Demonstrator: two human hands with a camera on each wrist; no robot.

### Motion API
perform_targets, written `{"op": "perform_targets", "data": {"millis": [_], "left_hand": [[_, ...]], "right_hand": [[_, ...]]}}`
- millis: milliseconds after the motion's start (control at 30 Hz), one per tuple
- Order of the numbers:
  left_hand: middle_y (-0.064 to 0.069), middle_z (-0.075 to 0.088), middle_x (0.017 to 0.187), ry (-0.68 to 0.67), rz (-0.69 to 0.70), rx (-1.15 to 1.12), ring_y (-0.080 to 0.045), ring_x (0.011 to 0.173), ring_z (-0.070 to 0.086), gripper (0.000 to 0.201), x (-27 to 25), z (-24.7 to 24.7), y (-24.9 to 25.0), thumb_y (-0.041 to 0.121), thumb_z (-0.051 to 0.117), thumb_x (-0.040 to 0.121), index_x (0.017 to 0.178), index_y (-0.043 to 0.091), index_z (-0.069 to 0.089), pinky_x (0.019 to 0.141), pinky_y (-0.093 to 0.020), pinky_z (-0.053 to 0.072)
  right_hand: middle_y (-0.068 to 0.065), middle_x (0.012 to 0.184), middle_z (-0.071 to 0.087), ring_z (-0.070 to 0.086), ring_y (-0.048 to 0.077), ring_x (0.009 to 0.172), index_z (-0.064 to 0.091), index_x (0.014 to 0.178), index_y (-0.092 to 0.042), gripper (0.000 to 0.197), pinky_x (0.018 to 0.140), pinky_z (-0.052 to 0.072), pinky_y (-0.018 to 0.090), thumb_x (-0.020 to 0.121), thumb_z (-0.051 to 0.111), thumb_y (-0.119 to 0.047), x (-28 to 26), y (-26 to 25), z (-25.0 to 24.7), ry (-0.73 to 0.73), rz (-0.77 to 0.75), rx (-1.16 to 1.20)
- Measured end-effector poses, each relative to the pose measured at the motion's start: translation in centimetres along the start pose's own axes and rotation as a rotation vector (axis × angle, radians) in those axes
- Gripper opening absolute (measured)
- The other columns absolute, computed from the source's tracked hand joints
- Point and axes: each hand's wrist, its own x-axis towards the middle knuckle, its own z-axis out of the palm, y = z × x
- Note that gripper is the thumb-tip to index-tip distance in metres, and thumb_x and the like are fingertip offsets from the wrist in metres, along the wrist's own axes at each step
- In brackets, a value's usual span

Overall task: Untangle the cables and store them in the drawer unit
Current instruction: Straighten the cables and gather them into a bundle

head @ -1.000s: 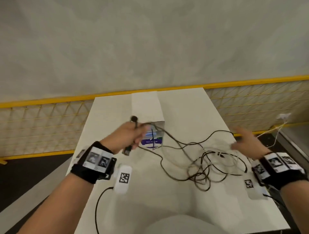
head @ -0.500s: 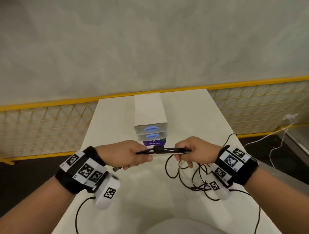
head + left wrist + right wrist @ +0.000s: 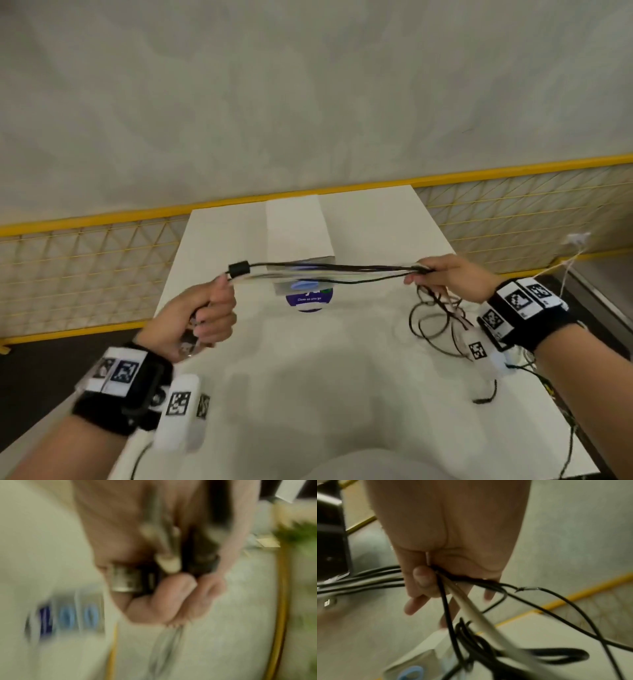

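While the left hand (image 3: 202, 317) grips the plug ends and the right hand (image 3: 445, 279) pinches the thin black and white cables (image 3: 329, 270) stretched between them, loops still dangle tangled below the right hand; the white drawer unit (image 3: 298, 236), beyond both hands on the worktop (image 3: 342, 377), looks closed, so storing seems not yet begun.

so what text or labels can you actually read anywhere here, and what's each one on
"Clean as you go": white letters on the round blue sticker on the table, in front of the drawer unit.
Larger letters above that line: cut off by the drawer unit, unreadable.
Square black-and-white code tags on both wristbands: patterns only, no words.
Both wrist views: too blurred, no legible text.
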Motion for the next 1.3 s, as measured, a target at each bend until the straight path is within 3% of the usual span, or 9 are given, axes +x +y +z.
{"op": "perform_targets", "data": {"millis": [133,200,267,400,567,800,967,1100,1300], "left_hand": [[-0.004,0.059,0.070,-0.129,0.433,-0.987,-0.017,0.054,0.052,0.025,2.2,3.9,-0.1,0.014,0.043,0.100,0.084,0.003,0.059,0.054,-0.025,0.043],[-0.010,0.070,0.090,0.176,0.748,-1.029,-0.029,0.069,0.068,0.030,3.8,4.9,0.7,0.003,0.042,0.097,0.080,-0.006,0.065,0.059,-0.035,0.056],[-0.018,0.067,0.111,0.572,0.926,-0.674,-0.031,0.094,0.070,0.038,5.4,4.9,1.3,0.008,0.038,0.099,0.071,-0.001,0.063,0.077,-0.042,0.058],[-0.014,0.063,0.125,1.078,0.768,0.914,-0.023,0.103,0.066,0.058,7.3,2.8,-2.5,0.046,0.025,0.099,0.131,0.006,0.050,0.093,-0.042,0.051],[-0.008,0.066,0.067,0.757,0.307,1.665,-0.032,0.063,0.066,0.049,7.0,-0.2,-6.4,0.048,0.025,0.095,0.101,0.008,0.053,0.055,-0.033,0.047],[0.002,0.051,0.051,0.275,-0.323,1.233,-0.012,0.047,0.048,0.041,5.7,0.9,-4.9,0.037,0.055,0.094,0.062,0.012,0.051,0.057,-0.028,0.043],[0.001,0.039,0.036,-0.133,-0.234,0.352,-0.014,0.033,0.041,0.044,2.8,1.2,-3.6,0.016,0.042,0.093,0.053,-0.002,0.042,0.046,-0.025,0.036],[-0.003,0.022,0.038,-0.351,-0.147,-0.058,-0.015,0.031,0.022,0.039,2.8,2.1,-3.2,0.022,0.029,0.100,0.064,0.011,0.038,0.047,-0.027,0.031],[-0.001,0.030,0.052,-0.168,0.058,-0.360,-0.016,0.046,0.034,0.030,2.9,0.1,-3.3,0.027,0.023,0.099,0.072,0.018,0.033,0.057,-0.028,0.033]], "right_hand": [[-0.005,0.061,0.049,0.044,0.015,0.055,0.060,0.087,-0.015,0.017,0.052,0.035,0.020,0.097,0.047,-0.015,0.8,-1.1,3.4,0.063,-0.059,-0.289],[-0.007,0.061,0.048,0.046,0.013,0.057,0.052,0.091,-0.023,0.015,0.060,0.036,0.028,0.099,0.040,-0.024,1.0,-1.7,5.1,-0.016,-0.157,-0.626],[-0.007,0.060,0.046,0.046,0.014,0.057,0.050,0.099,-0.024,0.014,0.063,0.033,0.028,0.100,0.036,-0.027,0.3,-2.7,6.9,-0.104,-0.224,-0.760],[0.001,0.069,0.055,0.051,0.021,0.064,0.054,0.102,-0.018,0.020,0.062,0.040,0.033,0.099,0.042,-0.033,-1.6,-5.5,8.4,-0.107,-0.441,-0.697],[-0.001,0.070,0.065,0.051,0.010,0.060,0.069,0.094,-0.017,0.020,0.062,0.042,0.028,0.091,0.059,-0.035,-1.0,-5.7,5.3,-0.082,-0.368,-0.593],[-0.005,0.068,0.060,0.054,0.009,0.064,0.067,0.083,-0.012,0.014,0.064,0.042,0.025,0.083,0.071,-0.025,1.6,-2.6,3.4,-0.048,-0.328,-0.570],[-0.013,0.103,0.054,0.055,0.009,0.090,0.060,0.108,-0.025,0.033,0.087,0.048,0.032,0.078,0.072,-0.027,2.9,2.0,3.9,-0.022,-0.260,-0.526],[-0.011,0.102,0.054,0.053,-0.005,0.069,0.045,0.122,-0.040,0.061,0.071,0.040,0.015,0.072,0.080,-0.038,1.9,3.0,6.2,-0.164,-0.028,-0.231],[-0.001,0.107,0.056,0.061,0.019,0.093,0.047,0.105,-0.035,0.051,0.084,0.053,0.034,0.070,0.081,-0.021,0.1,6.3,6.4,-0.222,0.114,-0.050]]}}
